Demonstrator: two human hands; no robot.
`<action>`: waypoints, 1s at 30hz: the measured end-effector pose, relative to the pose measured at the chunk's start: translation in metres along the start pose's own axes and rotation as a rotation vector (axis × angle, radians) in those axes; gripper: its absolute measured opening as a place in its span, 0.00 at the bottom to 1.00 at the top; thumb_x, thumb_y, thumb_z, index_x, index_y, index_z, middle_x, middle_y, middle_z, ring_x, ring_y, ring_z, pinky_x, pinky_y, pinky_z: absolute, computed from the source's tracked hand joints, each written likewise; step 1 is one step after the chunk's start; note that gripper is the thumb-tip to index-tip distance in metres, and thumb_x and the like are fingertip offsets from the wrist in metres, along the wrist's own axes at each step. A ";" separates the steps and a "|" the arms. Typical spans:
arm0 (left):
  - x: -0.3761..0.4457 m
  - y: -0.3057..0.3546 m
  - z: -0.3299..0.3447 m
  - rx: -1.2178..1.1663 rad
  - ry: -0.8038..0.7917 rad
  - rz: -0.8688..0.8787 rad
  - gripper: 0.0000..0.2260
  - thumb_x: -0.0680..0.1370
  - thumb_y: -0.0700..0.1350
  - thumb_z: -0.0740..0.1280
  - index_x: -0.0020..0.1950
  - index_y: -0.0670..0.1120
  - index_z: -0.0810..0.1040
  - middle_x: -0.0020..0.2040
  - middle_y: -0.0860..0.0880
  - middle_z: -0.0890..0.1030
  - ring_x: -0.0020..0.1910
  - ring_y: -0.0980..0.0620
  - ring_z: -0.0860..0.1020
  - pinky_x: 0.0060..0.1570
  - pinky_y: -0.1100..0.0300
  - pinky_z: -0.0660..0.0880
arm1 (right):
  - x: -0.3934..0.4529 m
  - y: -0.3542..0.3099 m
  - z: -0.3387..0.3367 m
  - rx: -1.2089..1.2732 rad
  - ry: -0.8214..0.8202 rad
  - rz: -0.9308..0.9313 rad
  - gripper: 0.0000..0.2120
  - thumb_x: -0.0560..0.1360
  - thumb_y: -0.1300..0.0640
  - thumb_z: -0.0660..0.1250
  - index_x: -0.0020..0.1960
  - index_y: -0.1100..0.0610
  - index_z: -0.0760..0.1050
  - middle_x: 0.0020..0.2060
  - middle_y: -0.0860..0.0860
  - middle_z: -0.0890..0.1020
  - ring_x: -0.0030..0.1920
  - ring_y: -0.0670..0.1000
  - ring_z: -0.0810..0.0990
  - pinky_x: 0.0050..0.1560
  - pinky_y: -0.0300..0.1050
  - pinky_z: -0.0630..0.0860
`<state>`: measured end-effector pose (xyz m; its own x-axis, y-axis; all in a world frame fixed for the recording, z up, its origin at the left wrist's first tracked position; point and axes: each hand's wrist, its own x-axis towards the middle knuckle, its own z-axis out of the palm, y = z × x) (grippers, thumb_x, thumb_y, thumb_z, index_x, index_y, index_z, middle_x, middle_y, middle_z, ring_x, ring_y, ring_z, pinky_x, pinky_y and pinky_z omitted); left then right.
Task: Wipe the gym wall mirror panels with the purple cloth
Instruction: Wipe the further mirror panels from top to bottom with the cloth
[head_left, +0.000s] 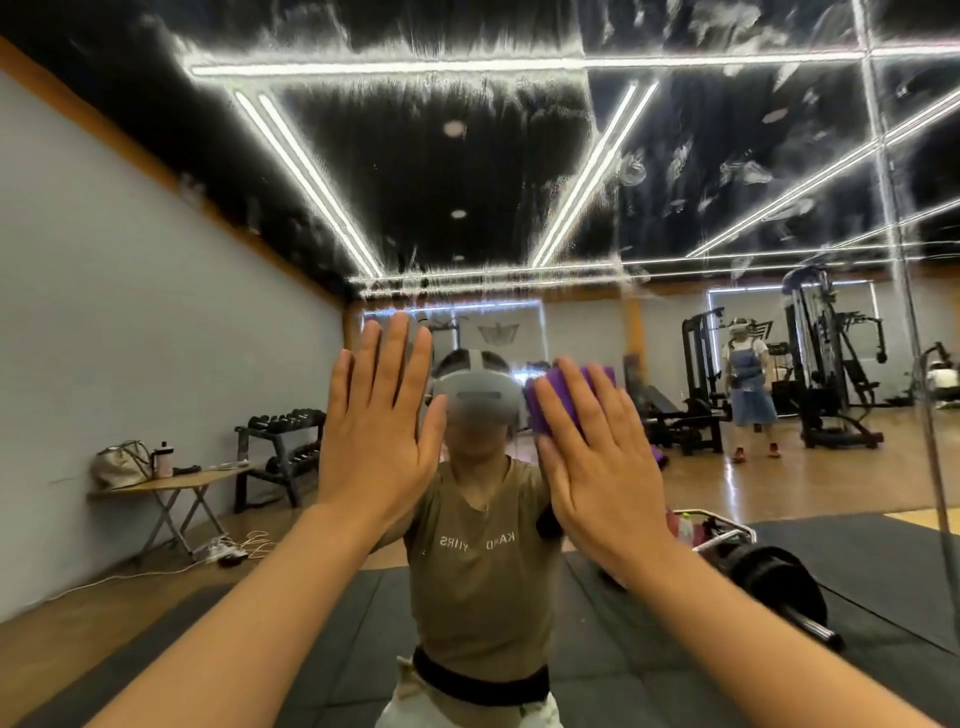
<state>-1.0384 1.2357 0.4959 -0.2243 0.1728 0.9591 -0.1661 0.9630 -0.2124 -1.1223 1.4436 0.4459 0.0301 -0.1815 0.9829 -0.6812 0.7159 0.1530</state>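
Observation:
The wall mirror fills the view, its upper part streaked with wet smears and droplets. A vertical seam between panels runs down the right side. My left hand is raised flat against the glass with straight fingers and holds nothing. My right hand presses the folded purple cloth flat onto the mirror with straight fingers. The cloth shows above and left of my fingers; the rest is hidden under the palm. My reflection stands between both hands.
Reflected in the glass are a folding table with a bag at left, a dumbbell rack, weight machines, another person at the back right, and a barbell on black floor mats.

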 end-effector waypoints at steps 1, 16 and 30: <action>0.000 0.000 0.000 0.003 0.001 0.001 0.30 0.84 0.56 0.47 0.83 0.46 0.47 0.83 0.46 0.45 0.82 0.46 0.43 0.79 0.50 0.40 | 0.022 0.003 0.000 0.009 0.006 0.012 0.26 0.85 0.48 0.50 0.82 0.53 0.53 0.81 0.56 0.57 0.81 0.55 0.52 0.81 0.50 0.44; -0.015 0.003 -0.002 -0.071 -0.031 -0.024 0.29 0.84 0.57 0.47 0.84 0.48 0.47 0.84 0.48 0.44 0.82 0.50 0.41 0.79 0.50 0.38 | -0.056 -0.023 0.007 -0.009 0.045 0.079 0.28 0.83 0.51 0.54 0.82 0.55 0.55 0.81 0.56 0.57 0.81 0.58 0.53 0.80 0.55 0.49; -0.049 -0.004 -0.006 -0.053 -0.108 0.006 0.30 0.84 0.57 0.49 0.83 0.51 0.41 0.83 0.51 0.39 0.82 0.50 0.41 0.78 0.52 0.38 | -0.045 -0.015 0.001 0.026 -0.015 0.062 0.27 0.84 0.50 0.53 0.81 0.56 0.57 0.80 0.57 0.59 0.81 0.57 0.52 0.81 0.53 0.47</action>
<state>-1.0215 1.2250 0.4508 -0.3274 0.1583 0.9315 -0.1142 0.9720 -0.2054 -1.1143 1.4407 0.3989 -0.0232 -0.1476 0.9888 -0.7005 0.7080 0.0893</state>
